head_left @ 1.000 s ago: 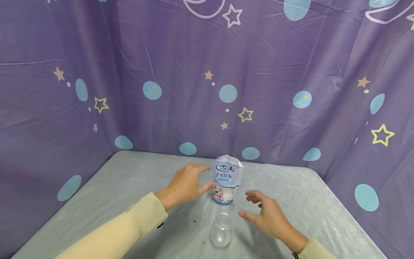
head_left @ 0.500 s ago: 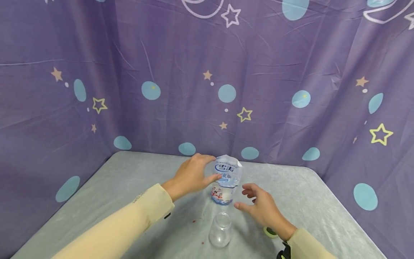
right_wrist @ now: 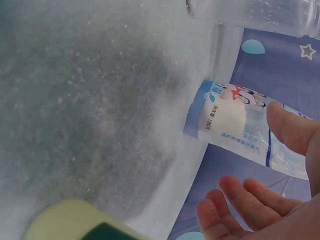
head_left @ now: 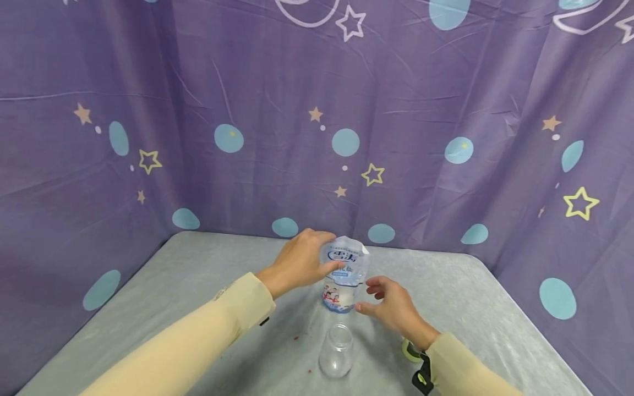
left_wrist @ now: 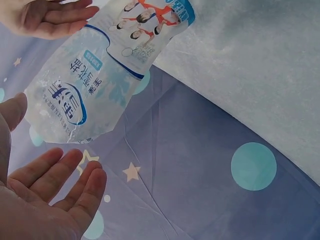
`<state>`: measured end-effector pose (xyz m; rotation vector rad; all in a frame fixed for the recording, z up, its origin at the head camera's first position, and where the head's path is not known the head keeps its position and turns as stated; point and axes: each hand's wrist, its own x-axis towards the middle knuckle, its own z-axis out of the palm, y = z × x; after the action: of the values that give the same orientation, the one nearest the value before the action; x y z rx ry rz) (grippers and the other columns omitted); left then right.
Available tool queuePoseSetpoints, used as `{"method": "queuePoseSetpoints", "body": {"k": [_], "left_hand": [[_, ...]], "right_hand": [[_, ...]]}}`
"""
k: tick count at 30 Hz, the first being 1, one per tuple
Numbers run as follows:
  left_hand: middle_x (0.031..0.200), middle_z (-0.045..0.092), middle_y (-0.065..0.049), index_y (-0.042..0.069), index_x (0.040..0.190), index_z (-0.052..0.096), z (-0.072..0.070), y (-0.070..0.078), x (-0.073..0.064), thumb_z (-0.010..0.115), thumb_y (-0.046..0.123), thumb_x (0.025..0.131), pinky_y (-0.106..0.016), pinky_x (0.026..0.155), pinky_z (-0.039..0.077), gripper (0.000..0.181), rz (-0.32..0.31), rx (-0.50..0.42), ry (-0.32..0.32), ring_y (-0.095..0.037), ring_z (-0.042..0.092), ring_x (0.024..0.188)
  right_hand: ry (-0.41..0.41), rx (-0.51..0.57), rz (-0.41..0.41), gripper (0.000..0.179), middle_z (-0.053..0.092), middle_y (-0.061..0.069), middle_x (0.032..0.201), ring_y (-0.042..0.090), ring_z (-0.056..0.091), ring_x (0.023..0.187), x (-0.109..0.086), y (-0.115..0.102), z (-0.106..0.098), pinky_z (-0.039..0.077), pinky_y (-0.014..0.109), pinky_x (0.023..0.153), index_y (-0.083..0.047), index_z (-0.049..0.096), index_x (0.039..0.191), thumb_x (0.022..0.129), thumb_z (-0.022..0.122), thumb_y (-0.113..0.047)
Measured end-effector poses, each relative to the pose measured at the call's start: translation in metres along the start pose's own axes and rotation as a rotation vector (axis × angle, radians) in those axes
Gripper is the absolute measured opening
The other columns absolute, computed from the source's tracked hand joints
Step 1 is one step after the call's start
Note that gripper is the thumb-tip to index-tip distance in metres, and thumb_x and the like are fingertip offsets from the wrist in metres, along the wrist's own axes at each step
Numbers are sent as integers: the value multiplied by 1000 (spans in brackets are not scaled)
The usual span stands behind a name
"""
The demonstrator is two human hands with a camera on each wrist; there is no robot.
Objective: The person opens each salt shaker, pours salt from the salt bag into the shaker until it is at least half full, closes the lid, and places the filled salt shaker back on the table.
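A printed stand-up pouch of salt (head_left: 342, 291) stands upright near the table's middle, white contents showing in its lower part. My left hand (head_left: 302, 263) is at its upper left, thumb in front of the print; in the left wrist view the fingers (left_wrist: 65, 185) spread loosely about the pouch's top end. At its lower right, my right hand (head_left: 391, 305) holds thumb and fingers apart, thumb tip right at the pouch's edge. The right wrist view shows that thumb (right_wrist: 290, 130) overlapping the pouch (right_wrist: 240, 125). Nearer me stands a clear jar (head_left: 337, 355) with a round mouth.
A pale green round thing with a dark middle (head_left: 410, 351) lies partly hidden under my right wrist. The grey-covered table (head_left: 208, 269) bears small reddish specks near the jar. A purple patterned curtain (head_left: 277, 181) hangs behind and beside the table.
My left hand has moved right and up to the pouch's upper part. My right hand has come left to its lower right side, uncovering the pale green round thing. The pouch stays upright.
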<state>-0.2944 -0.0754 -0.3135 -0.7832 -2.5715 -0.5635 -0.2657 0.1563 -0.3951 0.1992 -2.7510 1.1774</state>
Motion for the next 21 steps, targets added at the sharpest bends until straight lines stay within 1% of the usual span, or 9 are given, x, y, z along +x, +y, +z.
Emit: {"method": "queuePoseSetpoints", "body": {"k": [6, 10, 15, 21], "left_hand": [[124, 71, -6, 9, 132, 68, 0, 0, 9, 82, 44, 87, -41, 92, 52, 58, -8, 8, -12, -26, 62, 109], [127, 70, -5, 10, 134, 67, 0, 1, 15, 80, 45, 89, -41, 94, 52, 58, -23, 17, -38, -25, 62, 111], [129, 69, -4, 11, 135, 66, 0, 2, 18, 80, 43, 89, -41, 95, 52, 58, -42, 12, -61, -25, 61, 113], [130, 69, -3, 13, 136, 66, 3, 1, 21, 79, 43, 90, -43, 98, 51, 56, -65, 4, -81, -26, 61, 117]], "right_hand": [[-12, 5, 24, 59, 72, 10, 111, 29, 64, 102, 8, 3, 7, 54, 44, 83, -2, 66, 123, 74, 93, -21], [-14, 6, 35, 59, 73, 11, 110, 29, 63, 102, 12, 3, 10, 54, 45, 85, -1, 66, 122, 74, 93, -20], [-25, 32, 46, 58, 72, 13, 110, 31, 64, 101, 15, 3, 12, 54, 45, 85, 1, 65, 121, 73, 94, -16], [-34, 29, 31, 50, 73, 11, 103, 32, 64, 97, 16, 2, 18, 54, 43, 81, -2, 68, 113, 72, 94, -15]]}}
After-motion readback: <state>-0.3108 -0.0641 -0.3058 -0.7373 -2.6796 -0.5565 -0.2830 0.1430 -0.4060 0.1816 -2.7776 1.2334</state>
